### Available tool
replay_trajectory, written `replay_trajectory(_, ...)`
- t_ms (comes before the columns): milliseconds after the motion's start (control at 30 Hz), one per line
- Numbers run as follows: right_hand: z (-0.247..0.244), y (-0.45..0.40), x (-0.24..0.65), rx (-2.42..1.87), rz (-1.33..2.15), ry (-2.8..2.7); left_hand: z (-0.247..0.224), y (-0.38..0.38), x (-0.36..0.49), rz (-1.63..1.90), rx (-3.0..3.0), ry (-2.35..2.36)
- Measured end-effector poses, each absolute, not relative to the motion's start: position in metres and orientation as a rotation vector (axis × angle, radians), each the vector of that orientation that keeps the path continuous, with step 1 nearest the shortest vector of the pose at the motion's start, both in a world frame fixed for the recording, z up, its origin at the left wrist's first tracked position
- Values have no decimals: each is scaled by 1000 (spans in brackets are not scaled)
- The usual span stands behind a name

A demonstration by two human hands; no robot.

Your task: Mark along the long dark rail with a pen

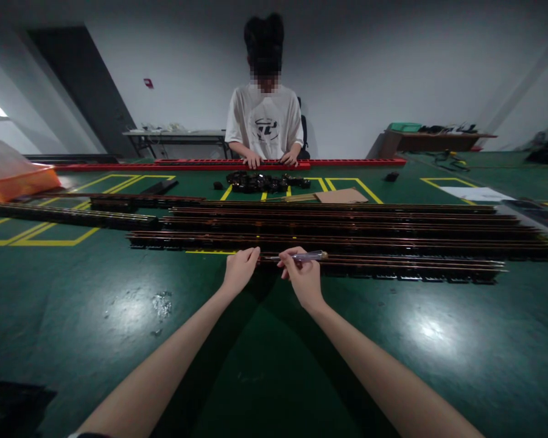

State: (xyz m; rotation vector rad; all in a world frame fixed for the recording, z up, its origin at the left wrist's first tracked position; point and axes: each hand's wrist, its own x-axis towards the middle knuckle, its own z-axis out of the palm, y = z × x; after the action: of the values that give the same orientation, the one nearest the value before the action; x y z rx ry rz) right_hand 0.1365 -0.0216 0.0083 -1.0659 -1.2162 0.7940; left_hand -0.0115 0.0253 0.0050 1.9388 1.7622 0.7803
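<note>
Closed around a screwdriver (307,256) with a pale, see-through handle is my right hand (301,274). The tool lies nearly level, its thin shaft pointing left toward my left hand (241,267). That hand is closed on the left end of the nearest long dark rail (411,267), which stretches away to the right. Behind it, several more long dark rails (347,242) with copper-coloured edges lie side by side on the green table (164,334).
Across the table a person in a white shirt (265,125) has both hands at a long red rail (356,162). Black parts (258,182) and brown cardboard (342,196) lie between us. An orange-edged container (22,182) is at far left, a dark object (13,404) at lower left.
</note>
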Motion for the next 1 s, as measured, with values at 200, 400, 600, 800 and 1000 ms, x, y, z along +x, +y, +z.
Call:
replay_trajectory(200, 5, -20, 137, -1067, 850, -1202, 3, 26, -12, 817, 1968, 1739)
replay_trajectory(400, 1, -21, 137, -1043, 807, -1260, 4, 25, -12, 791, 1964, 1733)
replay_trajectory(600, 3, -21, 136, -1115, 741, -1199, 7, 22, -10, 773, 1932, 1730)
replay_trajectory(800, 3, -21, 137, -1097, 705, -1185, 5, 23, -11, 786, 1928, 1709)
replay_trajectory(1000, 1, -20, 138, -1082, 750, -1201, 5, 24, -11, 802, 1925, 1708)
